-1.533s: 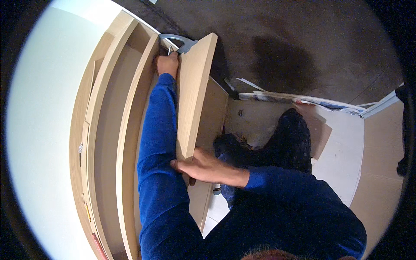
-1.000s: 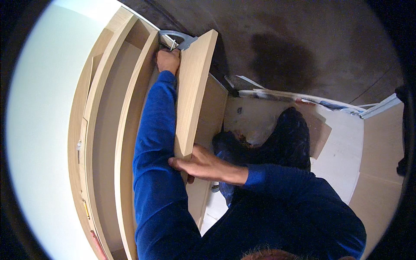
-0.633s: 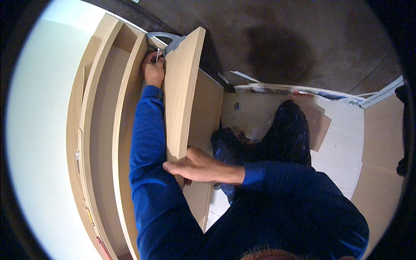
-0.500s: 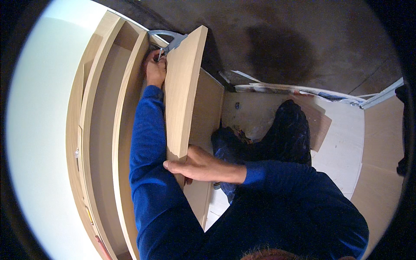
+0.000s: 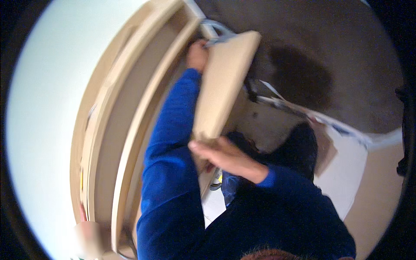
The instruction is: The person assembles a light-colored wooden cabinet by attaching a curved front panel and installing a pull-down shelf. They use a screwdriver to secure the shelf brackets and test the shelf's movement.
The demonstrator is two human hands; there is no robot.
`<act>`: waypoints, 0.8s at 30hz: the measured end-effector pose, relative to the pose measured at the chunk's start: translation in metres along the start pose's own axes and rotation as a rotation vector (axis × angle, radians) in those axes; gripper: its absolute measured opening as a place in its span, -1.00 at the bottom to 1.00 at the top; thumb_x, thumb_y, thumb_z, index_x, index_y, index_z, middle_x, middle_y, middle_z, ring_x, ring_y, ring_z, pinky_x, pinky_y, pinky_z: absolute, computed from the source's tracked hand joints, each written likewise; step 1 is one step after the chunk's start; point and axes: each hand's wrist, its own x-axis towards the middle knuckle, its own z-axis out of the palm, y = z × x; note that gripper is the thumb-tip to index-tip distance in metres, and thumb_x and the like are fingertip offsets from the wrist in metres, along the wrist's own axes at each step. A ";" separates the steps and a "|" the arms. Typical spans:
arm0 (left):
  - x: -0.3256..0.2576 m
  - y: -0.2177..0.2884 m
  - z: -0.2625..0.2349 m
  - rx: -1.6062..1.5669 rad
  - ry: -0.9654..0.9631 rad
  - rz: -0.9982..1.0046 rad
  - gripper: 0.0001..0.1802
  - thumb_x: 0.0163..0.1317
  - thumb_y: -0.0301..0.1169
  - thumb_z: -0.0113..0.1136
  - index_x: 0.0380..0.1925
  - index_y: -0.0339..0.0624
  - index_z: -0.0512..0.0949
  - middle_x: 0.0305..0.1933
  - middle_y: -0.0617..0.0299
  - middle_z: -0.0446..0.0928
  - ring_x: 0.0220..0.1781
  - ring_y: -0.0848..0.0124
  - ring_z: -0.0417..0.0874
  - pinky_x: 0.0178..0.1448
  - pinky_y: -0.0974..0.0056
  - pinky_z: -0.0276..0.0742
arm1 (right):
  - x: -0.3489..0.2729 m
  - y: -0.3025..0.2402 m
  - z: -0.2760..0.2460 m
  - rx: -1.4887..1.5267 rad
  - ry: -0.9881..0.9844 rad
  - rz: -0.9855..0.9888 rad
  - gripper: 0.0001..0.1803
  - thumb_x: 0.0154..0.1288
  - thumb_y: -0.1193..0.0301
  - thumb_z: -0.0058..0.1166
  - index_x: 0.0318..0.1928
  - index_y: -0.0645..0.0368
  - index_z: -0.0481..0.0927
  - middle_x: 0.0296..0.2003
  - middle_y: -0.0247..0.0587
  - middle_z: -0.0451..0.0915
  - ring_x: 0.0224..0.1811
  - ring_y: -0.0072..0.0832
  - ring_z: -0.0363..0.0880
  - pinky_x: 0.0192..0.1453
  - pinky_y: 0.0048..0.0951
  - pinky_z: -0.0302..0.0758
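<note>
My left hand [image 5: 198, 54] reaches to the far end of a light wood panel [image 5: 221, 86], beside a curved grey metal bracket [image 5: 219, 28]. Its fingers are curled, and blur hides what they hold. My right hand [image 5: 236, 160] grips the near end of the panel, its thumb over the edge and a fingertip showing underneath. The panel stands tilted out to the right of a light wood shelf unit [image 5: 130, 143]. My left forearm lies between panel and unit.
A pale wall [image 5: 47, 108] rises at the left. Beyond the panel is a dark brown surface [image 5: 346, 52]. My bent legs [image 5: 299, 147] are close on the right, near a white floor board [image 5: 346, 182]. A blurred pinkish-beige object [image 5: 89, 238] shows at the lower left.
My view has shifted, so the panel and both hands appear further right. A thin metal piece seen at my left hand before is lost in blur. My right hand remains at the panel's near end.
</note>
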 end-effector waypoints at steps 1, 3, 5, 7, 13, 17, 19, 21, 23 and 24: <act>-0.005 0.007 -0.004 0.036 0.040 0.071 -0.69 0.25 -0.49 0.22 -0.01 -0.20 0.73 0.02 -0.20 0.70 0.12 -0.08 0.73 0.26 0.02 0.60 | 0.000 -0.001 0.000 0.040 -0.011 -0.024 -0.48 0.50 -0.08 0.14 0.08 0.13 0.61 -0.20 -0.37 0.65 -0.29 -0.56 0.62 -0.32 -0.39 0.60; -0.017 0.026 -0.009 -0.065 0.045 -0.024 -0.68 0.20 -0.33 0.35 -0.07 -0.19 0.75 -0.05 -0.20 0.73 0.03 -0.09 0.76 0.23 0.01 0.63 | -0.004 -0.002 -0.008 0.083 -0.041 0.002 -0.51 0.55 -0.01 0.06 0.12 0.17 0.57 -0.18 -0.25 0.66 -0.25 -0.47 0.69 -0.36 -0.41 0.64; -0.033 0.045 -0.019 -0.024 -0.003 -0.001 -0.64 0.23 -0.21 0.35 -0.08 -0.20 0.75 -0.09 -0.22 0.72 0.01 -0.12 0.76 0.20 0.00 0.64 | -0.007 -0.007 -0.017 0.037 -0.043 0.131 -0.47 0.56 0.01 0.02 0.13 0.27 0.54 -0.15 -0.05 0.70 -0.28 -0.33 0.75 -0.37 -0.39 0.67; -0.059 0.064 -0.035 -0.073 -0.035 0.048 -0.63 0.26 -0.16 0.32 -0.13 -0.24 0.75 -0.13 -0.26 0.71 -0.03 -0.16 0.76 0.16 -0.04 0.64 | -0.017 -0.020 -0.023 -0.035 -0.010 0.128 -0.46 0.58 0.02 -0.03 0.12 0.31 0.54 -0.16 0.01 0.71 -0.32 -0.29 0.76 -0.38 -0.40 0.66; -0.162 0.118 -0.102 -0.585 -0.065 0.181 -0.29 0.57 0.21 -0.17 0.12 -0.29 0.52 -0.28 0.03 0.63 -0.20 0.20 0.69 -0.05 0.11 0.64 | -0.060 -0.099 -0.033 -0.814 0.234 -0.189 -0.65 0.53 0.19 0.13 0.01 0.26 0.62 -0.12 -0.10 0.70 -0.28 -0.37 0.68 -0.20 -0.41 0.56; -0.212 0.156 -0.147 -1.057 0.009 0.198 -0.16 0.55 0.32 -0.31 0.34 -0.24 0.35 0.02 0.06 0.63 -0.03 0.30 0.63 0.06 0.18 0.60 | -0.033 -0.115 -0.009 -0.977 0.399 -0.940 -0.64 0.45 0.36 0.19 0.18 0.20 0.57 0.01 -0.06 0.62 -0.04 -0.26 0.61 -0.02 -0.33 0.53; -0.224 0.164 -0.179 -1.215 -0.013 0.077 -0.16 0.55 0.32 -0.34 0.41 -0.21 0.29 0.15 -0.03 0.60 0.05 0.26 0.63 0.17 0.18 0.58 | -0.020 -0.119 0.004 -0.990 0.228 -1.105 -0.59 0.42 0.42 0.19 0.23 0.19 0.53 0.05 -0.01 0.58 0.01 -0.22 0.60 0.04 -0.29 0.54; -0.234 0.173 -0.205 -1.349 -0.011 0.043 -0.15 0.56 0.31 -0.36 0.47 -0.17 0.24 0.29 -0.10 0.54 0.10 0.23 0.62 0.25 0.17 0.56 | -0.013 -0.127 0.016 -1.031 0.132 -1.213 -0.57 0.41 0.50 0.18 0.25 0.18 0.51 0.05 0.02 0.57 0.04 -0.14 0.60 0.10 -0.23 0.55; -0.242 0.180 -0.227 -1.413 0.065 0.032 -0.12 0.53 0.34 -0.31 0.50 -0.15 0.21 0.29 -0.06 0.54 0.10 0.24 0.62 0.26 0.13 0.57 | 0.000 -0.148 0.025 -1.046 0.048 -1.354 -0.62 0.38 0.59 0.14 0.20 0.18 0.55 0.02 0.03 0.60 0.07 -0.05 0.64 0.16 -0.15 0.56; -0.247 0.181 -0.240 -1.367 0.089 0.035 -0.12 0.51 0.33 -0.18 0.50 -0.15 0.22 0.21 0.01 0.55 0.17 0.26 0.59 0.30 0.13 0.53 | 0.007 -0.163 0.028 -1.100 0.120 -1.347 -0.65 0.40 0.55 0.15 0.17 0.18 0.57 0.03 -0.02 0.62 0.06 -0.16 0.65 0.15 -0.23 0.57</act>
